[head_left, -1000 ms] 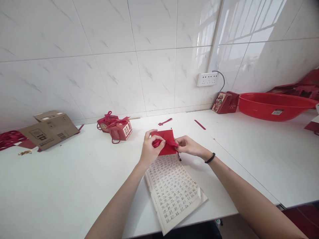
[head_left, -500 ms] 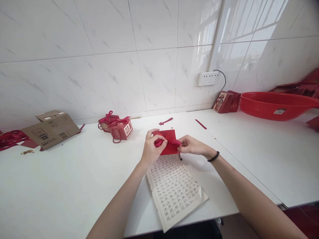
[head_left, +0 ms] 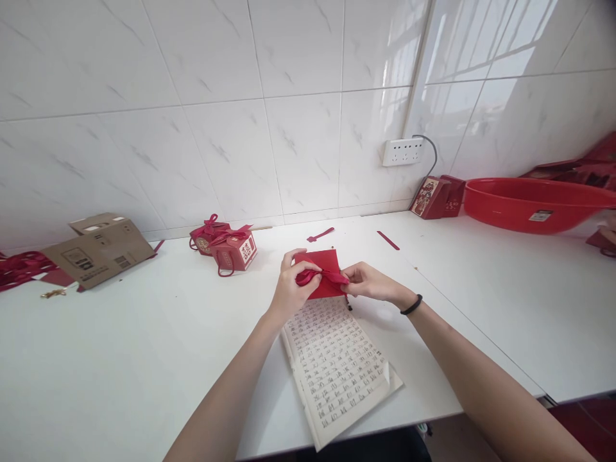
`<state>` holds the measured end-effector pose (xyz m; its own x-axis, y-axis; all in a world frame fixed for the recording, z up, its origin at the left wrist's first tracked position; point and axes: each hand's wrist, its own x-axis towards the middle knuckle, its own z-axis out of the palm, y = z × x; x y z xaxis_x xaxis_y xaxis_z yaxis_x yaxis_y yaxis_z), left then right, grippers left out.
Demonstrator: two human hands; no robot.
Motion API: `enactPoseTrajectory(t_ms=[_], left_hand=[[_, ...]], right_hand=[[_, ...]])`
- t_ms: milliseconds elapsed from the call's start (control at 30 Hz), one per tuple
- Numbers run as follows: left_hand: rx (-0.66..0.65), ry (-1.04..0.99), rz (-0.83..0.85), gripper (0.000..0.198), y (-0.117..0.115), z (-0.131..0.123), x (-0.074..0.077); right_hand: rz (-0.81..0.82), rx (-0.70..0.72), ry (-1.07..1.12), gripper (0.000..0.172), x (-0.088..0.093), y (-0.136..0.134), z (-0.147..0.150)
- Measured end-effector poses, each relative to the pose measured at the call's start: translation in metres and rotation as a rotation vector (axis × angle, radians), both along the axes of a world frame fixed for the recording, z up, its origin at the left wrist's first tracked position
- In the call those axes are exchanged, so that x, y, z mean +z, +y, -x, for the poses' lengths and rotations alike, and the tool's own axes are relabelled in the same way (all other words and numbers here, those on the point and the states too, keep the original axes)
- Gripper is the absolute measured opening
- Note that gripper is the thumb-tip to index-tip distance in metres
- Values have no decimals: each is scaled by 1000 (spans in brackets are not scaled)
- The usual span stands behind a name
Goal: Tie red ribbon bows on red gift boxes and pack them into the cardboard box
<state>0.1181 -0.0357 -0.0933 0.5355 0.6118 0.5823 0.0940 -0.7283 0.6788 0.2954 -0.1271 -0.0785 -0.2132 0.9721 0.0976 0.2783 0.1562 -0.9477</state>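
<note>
A small red box (head_left: 319,259) with a red ribbon (head_left: 332,277) across its top sits over the far end of a notebook (head_left: 344,372) full of handwritten numbers. My left hand (head_left: 292,287) is closed, thumb and forefinger pinching the ribbon's loop near the middle of the box. At the box's right edge my right hand (head_left: 368,281), with a black band at the wrist, pinches the other side of the ribbon. The underside of the box is hidden. A dark bead-like end hangs by its near right corner.
Two finished-looking red gift boxes (head_left: 235,249) with bows stand back left, beside a brown cardboard piece (head_left: 103,253) and a heap of red ribbon (head_left: 24,269). Ribbon scraps (head_left: 387,240) lie behind my hands. A red basin (head_left: 524,205) and dark red boxes (head_left: 436,197) stand back right.
The ribbon between my hands is drawn out a little straighter across the box. Both hands have barely moved. At the far right edge a dark red object has shifted.
</note>
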Motion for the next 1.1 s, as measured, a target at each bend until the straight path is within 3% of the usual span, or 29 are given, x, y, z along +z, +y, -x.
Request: enactPoseTrajectory(t_ms=[333,633,767,867,1000,1100], left_hand=[[53,2,-26,8,-3,-3,1],[25,-6,-10,7,-4,-4,1],[58,-61,65,8,-2,-4,0],[86,-70,121,13,-1,-3,0],[42,-17,114,19,-2,-2,0],[36,7,107,21,-4,-2,1]], right_hand=[[34,29,-82,14,3,-2,-3],[36,31,-143,19,9,-5,-3],[17,-48,-178,20,9,-7,-3],[118,-63,-240,28,11,-11,1],[268,117,-240,35,15,-18,20],[284,63,-204,42,8,-16,37]])
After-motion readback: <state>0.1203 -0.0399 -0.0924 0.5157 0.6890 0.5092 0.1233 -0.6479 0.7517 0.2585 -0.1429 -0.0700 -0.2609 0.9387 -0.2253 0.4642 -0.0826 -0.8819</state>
